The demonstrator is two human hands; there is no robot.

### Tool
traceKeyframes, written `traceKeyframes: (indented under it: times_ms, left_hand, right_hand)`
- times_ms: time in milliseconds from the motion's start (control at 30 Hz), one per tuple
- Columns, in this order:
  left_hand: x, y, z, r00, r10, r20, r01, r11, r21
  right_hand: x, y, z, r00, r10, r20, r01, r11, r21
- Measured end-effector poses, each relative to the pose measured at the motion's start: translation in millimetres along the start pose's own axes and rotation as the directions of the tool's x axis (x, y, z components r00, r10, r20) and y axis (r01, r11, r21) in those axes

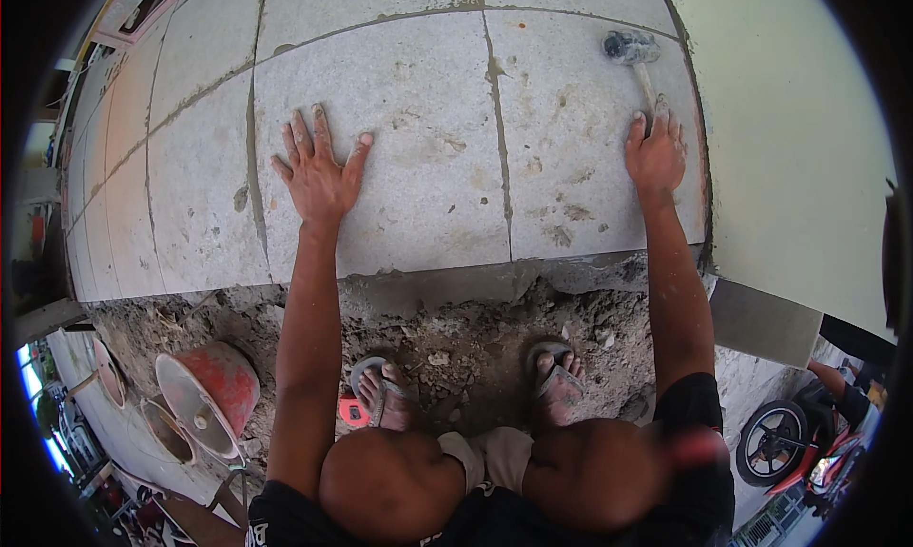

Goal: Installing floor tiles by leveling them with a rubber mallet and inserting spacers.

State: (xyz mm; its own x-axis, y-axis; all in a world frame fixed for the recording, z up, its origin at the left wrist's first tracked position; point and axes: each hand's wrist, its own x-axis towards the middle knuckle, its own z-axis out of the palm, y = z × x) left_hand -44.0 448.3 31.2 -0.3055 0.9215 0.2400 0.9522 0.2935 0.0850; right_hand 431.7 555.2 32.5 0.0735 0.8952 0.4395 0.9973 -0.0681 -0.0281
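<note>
Tiled floor (409, 90) bears the splayed left hand (321, 178), likely bracing — right hand (656, 162) covers the mallet handle (646, 83), grip unclear.

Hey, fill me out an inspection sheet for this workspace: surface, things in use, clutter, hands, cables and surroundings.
Surface: large pale grey floor tiles, smudged with dirt, with darker joints.
Things in use: dirty black-headed mallet, lying on a tile.
Clutter: tilted red bucket; red tape measure beside the left foot.
Hands: left hand flat on a tile, fingers spread; right hand over the mallet's handle end, grip unclear.
Cables: nothing seen.
Surroundings: rough soil underfoot, pale wall and motorcycle at right.
</note>
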Motion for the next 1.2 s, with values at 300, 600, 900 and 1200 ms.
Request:
traceKeyframes:
  times_ms: [300, 600, 900, 1200]
  left_hand:
    - [0, 7, 3, 1.0, 0.024, -0.008, -0.024, 1.0, 0.003]
    - [-5, -18, -7, 0.999, 0.008, -0.047, -0.011, 0.999, -0.049]
    - [-73, -34, -32, 0.989, 0.042, -0.141, -0.083, 0.948, -0.306]
    - [-155, -222, -78, 0.177, -0.883, -0.434, 0.237, 0.466, -0.853]
  right_hand:
    - [2, 9, -1, 1.0, -0.007, -0.013, 0.007, 1.0, -0.001]
    - [1, -10, 11, 0.997, 0.01, 0.074, -0.008, 1.0, -0.026]
    - [0, 22, 26, 0.998, -0.003, 0.065, 0.007, 0.998, -0.059]
    - [9, 28, 35, 0.997, 0.031, 0.067, -0.024, 0.995, -0.094]
